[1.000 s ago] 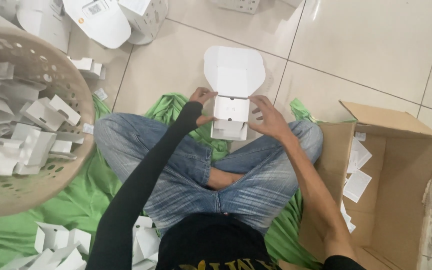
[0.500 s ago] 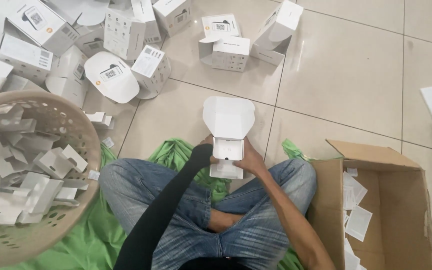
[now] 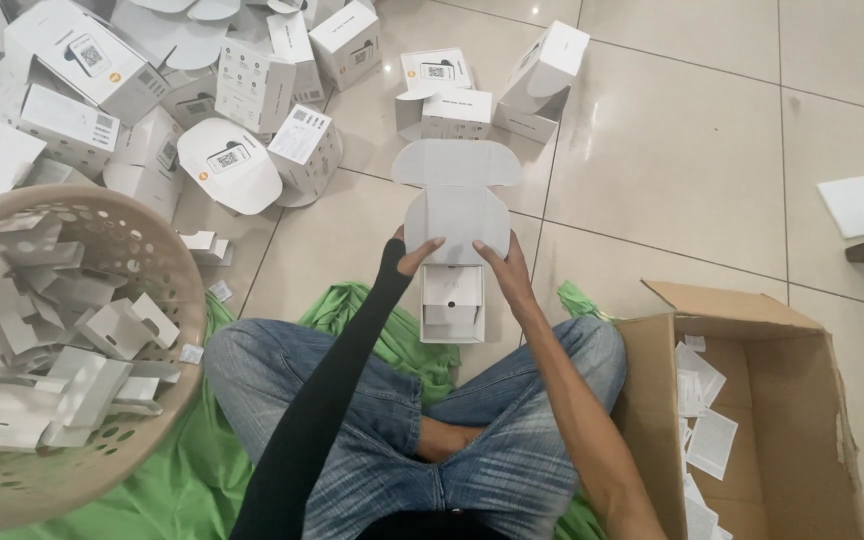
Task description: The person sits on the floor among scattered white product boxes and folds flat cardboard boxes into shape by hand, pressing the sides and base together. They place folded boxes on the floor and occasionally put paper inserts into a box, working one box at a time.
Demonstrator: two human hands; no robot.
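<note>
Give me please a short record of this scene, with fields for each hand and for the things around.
left hand: holds the left edge of the white carton's open lid
right hand: holds the lid's right edge
carton: open, above the crossed legs
left side: beige basket of folded white inserts
right side: brown cardboard box with paper sheets
floor ahead: pile of white boxes
under legs: green cloth

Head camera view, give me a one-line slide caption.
Seated cross-legged, left hand and right hand hold an open white carton above the tiled floor.

Matt white cardboard box [image 3: 452, 290], glossy tiled floor [image 3: 672, 150], perforated plastic basket [image 3: 102, 230], green cloth [image 3: 372, 320].
</note>
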